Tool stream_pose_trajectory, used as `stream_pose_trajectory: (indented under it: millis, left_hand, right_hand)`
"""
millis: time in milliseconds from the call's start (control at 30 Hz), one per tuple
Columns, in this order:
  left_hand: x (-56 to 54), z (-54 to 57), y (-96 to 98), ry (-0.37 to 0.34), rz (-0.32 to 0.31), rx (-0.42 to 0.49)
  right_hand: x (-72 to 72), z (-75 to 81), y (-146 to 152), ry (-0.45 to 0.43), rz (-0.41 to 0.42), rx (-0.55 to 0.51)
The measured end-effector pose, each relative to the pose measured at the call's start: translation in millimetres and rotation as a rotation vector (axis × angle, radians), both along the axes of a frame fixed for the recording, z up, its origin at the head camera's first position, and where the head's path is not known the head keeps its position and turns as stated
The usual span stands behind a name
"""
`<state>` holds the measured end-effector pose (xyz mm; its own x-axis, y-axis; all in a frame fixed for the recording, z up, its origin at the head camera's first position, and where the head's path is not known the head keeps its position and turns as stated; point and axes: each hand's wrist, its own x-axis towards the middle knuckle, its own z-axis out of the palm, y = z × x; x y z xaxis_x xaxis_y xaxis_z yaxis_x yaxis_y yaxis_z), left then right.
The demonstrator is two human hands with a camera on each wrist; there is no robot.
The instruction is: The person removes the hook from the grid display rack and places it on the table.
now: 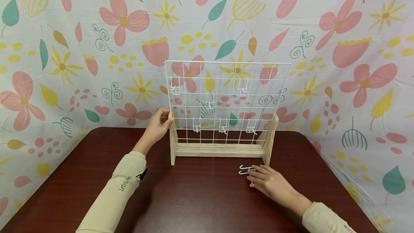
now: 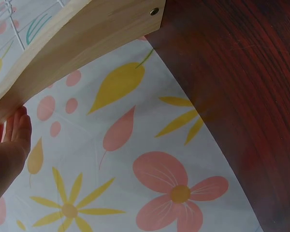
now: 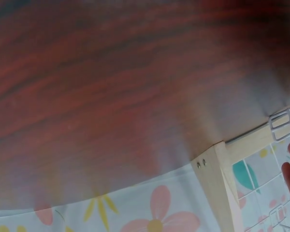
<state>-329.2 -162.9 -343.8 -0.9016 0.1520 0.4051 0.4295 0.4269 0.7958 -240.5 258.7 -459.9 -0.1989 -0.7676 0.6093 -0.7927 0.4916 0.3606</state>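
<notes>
A white wire grid panel (image 1: 228,62) stands upright in a pale wooden stand (image 1: 220,152) on the table. Several white wire hooks hang on the grid, among them one at upper right (image 1: 242,91). My left hand (image 1: 158,127) pinches the top of the stand's left upright, thumb in front. In the left wrist view its fingers (image 2: 20,126) lie against the wooden upright (image 2: 87,50). My right hand (image 1: 268,182) reaches over a loose white double-pronged hook (image 1: 247,168) before the stand's right foot, its fingers extended and partly covering the hook. The right wrist view shows this hook (image 3: 281,126) beside the fingertips.
The dark red-brown wooden table (image 1: 181,197) has rounded back corners. A flower-patterned cloth (image 1: 200,17) hangs behind it and along both sides. The stand's right upright (image 1: 271,137) rises just beyond my right hand.
</notes>
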Motion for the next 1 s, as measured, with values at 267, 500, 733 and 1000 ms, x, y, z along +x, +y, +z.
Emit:
stream_pose_trajectory:
  millis: [267,500,733,1000]
  left_hand:
    - [-1.3,-1.5,-0.2,0.009,0.011,-0.017]
    - [-1.0,-0.8,0.0,0.003,0.010,-0.019]
    - [0.3,-0.1,-0.2,0.000,0.006,-0.020]
    - [0.6,0.9,0.3,-0.009,0.003,-0.009]
  right_hand:
    - [1.9,-1.4,0.2,0.003,-0.019,0.030]
    - [3.1,-1.3,-0.6,0.001,-0.023,0.037]
    - [6.1,3.2,-2.9,-0.038,-0.017,0.021]
    - [8.8,7.3,-2.4,-0.086,-0.027,0.003]
